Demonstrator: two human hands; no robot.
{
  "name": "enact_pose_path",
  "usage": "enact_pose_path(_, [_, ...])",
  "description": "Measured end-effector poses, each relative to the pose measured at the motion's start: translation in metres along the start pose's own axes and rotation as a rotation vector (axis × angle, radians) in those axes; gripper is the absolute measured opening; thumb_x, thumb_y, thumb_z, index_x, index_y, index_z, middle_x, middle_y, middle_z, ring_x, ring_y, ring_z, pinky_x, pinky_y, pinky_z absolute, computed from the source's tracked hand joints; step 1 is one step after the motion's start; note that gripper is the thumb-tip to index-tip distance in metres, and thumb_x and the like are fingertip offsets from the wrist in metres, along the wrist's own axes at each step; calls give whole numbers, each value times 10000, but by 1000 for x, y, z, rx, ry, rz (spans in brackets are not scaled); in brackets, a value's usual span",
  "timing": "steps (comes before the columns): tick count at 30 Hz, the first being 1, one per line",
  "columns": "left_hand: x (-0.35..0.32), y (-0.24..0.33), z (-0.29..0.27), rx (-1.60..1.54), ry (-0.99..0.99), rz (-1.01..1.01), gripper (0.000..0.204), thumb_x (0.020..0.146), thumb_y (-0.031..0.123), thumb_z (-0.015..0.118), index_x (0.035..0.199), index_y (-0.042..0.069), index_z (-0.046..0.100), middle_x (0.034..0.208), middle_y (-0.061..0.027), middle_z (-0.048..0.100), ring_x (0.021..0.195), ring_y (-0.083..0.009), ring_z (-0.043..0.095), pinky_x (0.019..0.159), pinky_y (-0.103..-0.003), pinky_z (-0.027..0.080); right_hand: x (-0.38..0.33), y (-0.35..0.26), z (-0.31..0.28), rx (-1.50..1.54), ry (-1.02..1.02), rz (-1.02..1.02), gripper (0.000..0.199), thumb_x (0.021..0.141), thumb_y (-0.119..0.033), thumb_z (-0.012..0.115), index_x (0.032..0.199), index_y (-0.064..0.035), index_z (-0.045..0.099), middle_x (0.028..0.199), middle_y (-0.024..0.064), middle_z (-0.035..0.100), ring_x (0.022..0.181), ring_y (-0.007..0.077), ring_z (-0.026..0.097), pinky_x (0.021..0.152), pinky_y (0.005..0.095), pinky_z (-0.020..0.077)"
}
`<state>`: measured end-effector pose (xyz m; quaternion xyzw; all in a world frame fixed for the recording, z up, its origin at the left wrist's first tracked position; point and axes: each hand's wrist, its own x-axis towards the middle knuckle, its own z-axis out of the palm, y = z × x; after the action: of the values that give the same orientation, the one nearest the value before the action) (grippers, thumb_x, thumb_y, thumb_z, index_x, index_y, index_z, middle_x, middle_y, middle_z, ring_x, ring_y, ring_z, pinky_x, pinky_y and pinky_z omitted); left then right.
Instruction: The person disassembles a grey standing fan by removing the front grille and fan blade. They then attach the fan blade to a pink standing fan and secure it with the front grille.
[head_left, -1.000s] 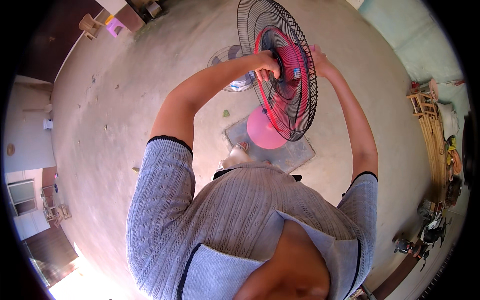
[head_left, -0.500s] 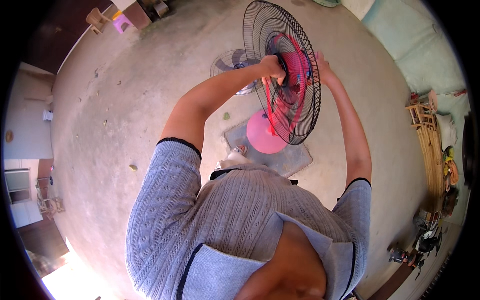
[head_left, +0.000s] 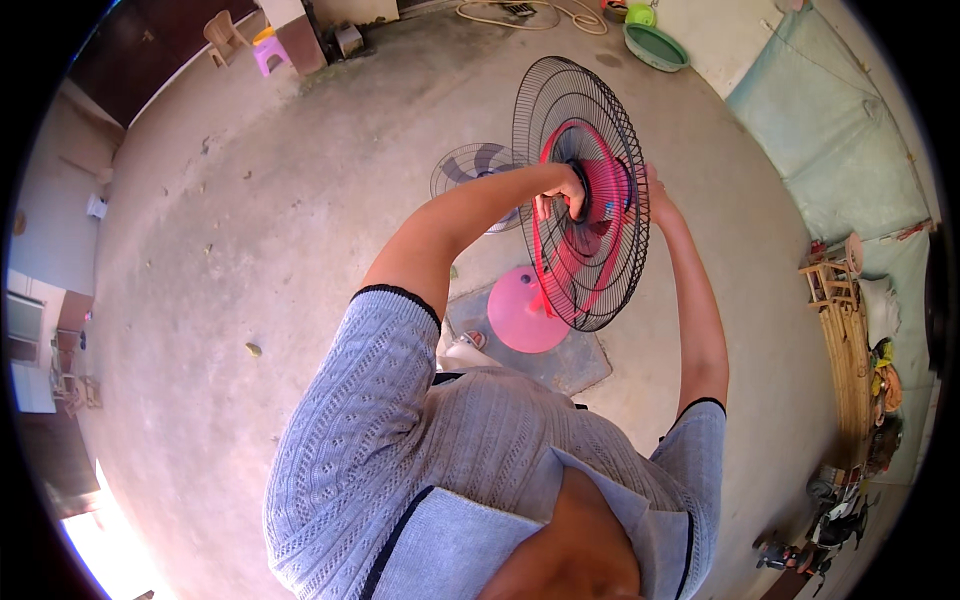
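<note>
**Q:** What lies on your left, and what is it made of?

**A:** Rough grey concrete floor (head_left: 250, 250) spreads out to your left, stained and speckled. Far off at the top left stand a tan plastic chair (head_left: 222, 36) and a small pink stool (head_left: 267, 50). Nearer the middle, a loose fan blade (head_left: 478, 170), pale and translucent with rounded vanes, lies flat on the floor.

**Q:** Where is the fan, and how do your hands meet it?

**A:** The wire fan guard (head_left: 580, 190) stands upright in front of you, a round black cage of thin ribs seen almost edge-on, with a pink motor housing (head_left: 600, 200) inside it. Your left hand (head_left: 565, 190) is closed around the black ring at the guard's centre, on its left face. Your right hand (head_left: 655, 195) presses against the guard's right side; the cage hides its fingers, so you cannot tell how far they are curled. Below, the smooth round pink base (head_left: 525, 315) rests on a flat grey slab (head_left: 570, 365).

**Q:** Any containers to the right?

**A:** A shallow green basin (head_left: 655, 45) sits at the top; its contents cannot be made out. A pale tarp (head_left: 830, 130) covers the floor at the right.
</note>
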<state>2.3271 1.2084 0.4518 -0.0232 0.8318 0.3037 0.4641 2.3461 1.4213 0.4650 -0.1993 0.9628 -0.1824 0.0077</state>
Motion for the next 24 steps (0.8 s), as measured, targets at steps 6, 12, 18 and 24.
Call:
enact_pose_path(6, [-17, -7, 10, 66, 257, 162, 484, 662, 116, 792, 1053, -93, 598, 896, -225, 680, 736, -282, 694, 577, -370, 603, -11, -15, 0, 190, 62, 64, 442, 935, -467, 392, 1164, -123, 549, 1008, 86, 627, 907, 256, 541, 802, 396, 449])
enact_pose_path(12, [-15, -8, 12, 97, 298, 151, 403, 645, 119, 804, 958, -79, 646, 840, -186, 700, 659, -239, 694, 530, -319, 592, 14, 43, 40, 688, 63, 161, 577, 999, -520, 200, 1093, -103, 589, 826, 31, 635, 643, 144, 559, 586, 283, 489])
enact_pose_path(18, [-2, 6, 10, 218, 190, 43, 523, 664, 155, 832, 1108, -29, 628, 946, -177, 698, 776, -267, 695, 649, -396, 593, 21, 66, 49, 362, 152, 97, 472, 1011, -425, 282, 1161, -60, 540, 978, 63, 639, 838, 182, 601, 762, 336, 496])
enact_pose_path(24, [25, -10, 3, 188, 108, -33, 698, 705, 259, 825, 1309, 93, 519, 1256, -134, 582, 924, -298, 635, 723, -458, 567, 22, 35, 42, 575, 88, -38, 514, 1013, -453, 269, 1204, -44, 514, 1154, 129, 600, 1006, 230, 581, 877, 376, 462])
